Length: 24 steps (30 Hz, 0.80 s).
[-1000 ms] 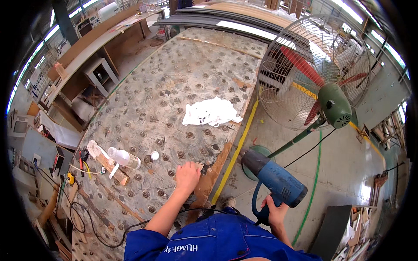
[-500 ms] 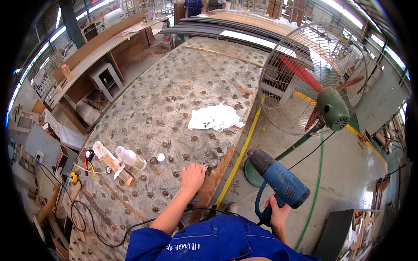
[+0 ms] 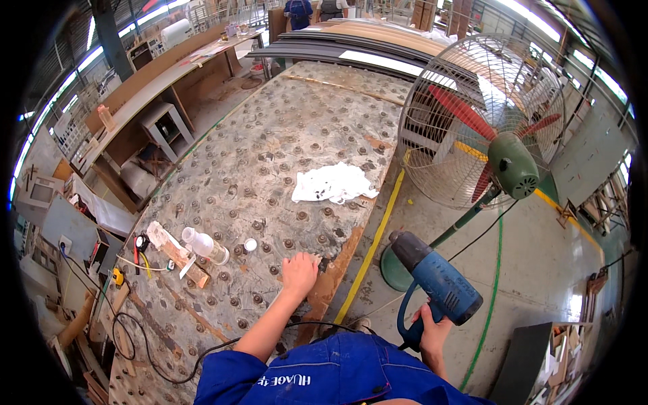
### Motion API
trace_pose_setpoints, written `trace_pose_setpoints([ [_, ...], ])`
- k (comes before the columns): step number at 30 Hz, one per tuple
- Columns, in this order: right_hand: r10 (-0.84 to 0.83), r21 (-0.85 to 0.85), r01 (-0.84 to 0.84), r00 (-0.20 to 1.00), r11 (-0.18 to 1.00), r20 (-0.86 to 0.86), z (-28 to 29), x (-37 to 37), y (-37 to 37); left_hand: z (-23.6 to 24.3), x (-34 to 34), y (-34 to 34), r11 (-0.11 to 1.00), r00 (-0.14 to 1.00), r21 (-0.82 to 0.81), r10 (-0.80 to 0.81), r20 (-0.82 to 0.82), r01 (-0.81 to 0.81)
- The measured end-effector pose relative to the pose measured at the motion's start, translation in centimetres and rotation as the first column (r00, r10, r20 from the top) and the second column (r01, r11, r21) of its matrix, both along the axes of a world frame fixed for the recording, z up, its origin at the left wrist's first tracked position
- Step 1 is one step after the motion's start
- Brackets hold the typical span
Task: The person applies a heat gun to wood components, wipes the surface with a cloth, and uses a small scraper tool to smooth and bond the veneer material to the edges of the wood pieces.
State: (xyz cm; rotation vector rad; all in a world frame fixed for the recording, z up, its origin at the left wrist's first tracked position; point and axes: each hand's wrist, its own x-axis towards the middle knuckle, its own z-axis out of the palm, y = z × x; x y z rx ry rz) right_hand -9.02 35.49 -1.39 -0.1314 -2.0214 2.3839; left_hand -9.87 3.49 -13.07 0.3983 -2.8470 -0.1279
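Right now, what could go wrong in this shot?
The right hand alone holds the blue heat gun, so it might swing toward the left hand; whether it is hot does not show. The dark cable lies loose across the studded table and could snag on a stud. The white cloth reaches the table's edge, so it might slide off.

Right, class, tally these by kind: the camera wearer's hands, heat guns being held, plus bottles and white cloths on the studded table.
Hands, the left hand and right hand: 2
Heat gun: 1
Bottle: 1
White cloth: 1
Total: 5
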Motion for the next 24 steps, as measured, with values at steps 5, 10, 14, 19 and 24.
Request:
trace_pose_setpoints([
  [5,-0.004,0.007,0.004,1.000,1.000,0.016,-0.4,0.0,0.3,-0.1,0.0,0.1,1.000,0.999,-0.007,0.011,0.036,-0.011],
  [10,0.013,-0.015,-0.013,1.000,1.000,-0.019,-0.9,-0.1,0.4,0.0,-0.1,0.3,0.998,0.999,0.055,0.036,0.037,-0.038],
  [14,0.006,0.009,-0.006,1.000,1.000,0.004,-0.3,-0.1,0.3,0.0,0.0,0.3,0.995,0.996,0.055,0.076,0.047,-0.079],
  [19,0.038,0.046,-0.038,0.999,0.998,0.012,-0.6,-0.2,0.6,0.8,0.2,0.9,0.992,0.994,0.061,0.104,0.026,-0.106],
  [24,0.019,0.082,-0.020,1.000,0.996,0.012,-0.8,-0.5,0.6,1.2,-0.1,1.8,0.991,0.991,-0.003,0.134,-0.027,-0.135],
])
